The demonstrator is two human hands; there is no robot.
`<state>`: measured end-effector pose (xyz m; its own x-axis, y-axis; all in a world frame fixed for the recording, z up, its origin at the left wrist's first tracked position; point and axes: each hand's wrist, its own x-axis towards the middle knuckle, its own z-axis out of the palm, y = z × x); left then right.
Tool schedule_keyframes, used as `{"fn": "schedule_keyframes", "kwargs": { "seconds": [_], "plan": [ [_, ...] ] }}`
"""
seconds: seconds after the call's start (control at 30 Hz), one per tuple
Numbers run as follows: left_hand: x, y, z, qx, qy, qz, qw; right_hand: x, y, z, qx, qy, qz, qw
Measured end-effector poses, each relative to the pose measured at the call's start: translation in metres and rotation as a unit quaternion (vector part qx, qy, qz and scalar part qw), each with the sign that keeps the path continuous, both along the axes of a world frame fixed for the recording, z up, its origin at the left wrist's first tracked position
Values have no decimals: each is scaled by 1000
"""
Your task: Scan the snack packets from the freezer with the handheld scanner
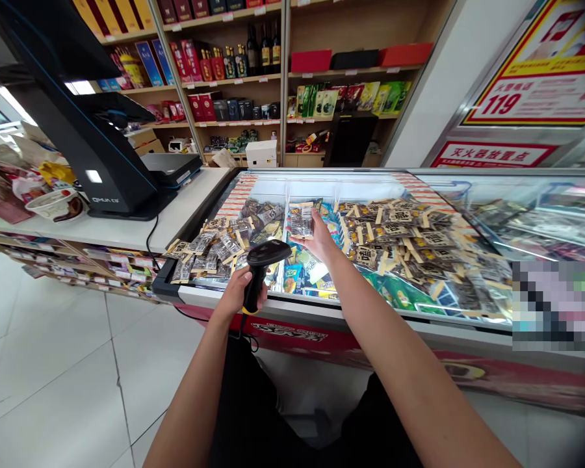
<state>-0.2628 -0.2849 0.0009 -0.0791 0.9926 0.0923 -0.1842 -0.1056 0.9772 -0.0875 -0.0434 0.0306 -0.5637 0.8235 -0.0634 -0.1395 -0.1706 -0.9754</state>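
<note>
A black barcode scanner point(268, 253) is gripped by its handle in my left hand point(234, 294), its head tilted over the front edge of the freezer. In my right hand point(322, 237) is a small snack packet point(301, 221), held up above the glass with its printed face toward me. A large spread of similar snack packets point(400, 231) lies on the freezer top to the right of that hand. To the left of the scanner sits a smaller pile of packets point(214, 244).
The chest freezer point(273, 298) has a glass top, with colourful bags visible beneath. A black checkout terminal point(112, 162) stands on the white counter point(127, 231) at left, its cable running down. Stocked shelves point(236, 78) rise behind. Red-and-white signs point(526, 107) hang at right.
</note>
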Motion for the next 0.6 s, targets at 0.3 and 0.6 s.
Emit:
{"fn": "schedule_keyframes", "kwargs": {
  "seconds": [0.3,0.6],
  "plan": [
    [0,-1,1,-14,22,27,999,68,11,32,323,-167,-160,918],
    [1,-1,6,-3,23,31,999,222,87,94,449,-539,-250,667]
  ]
}}
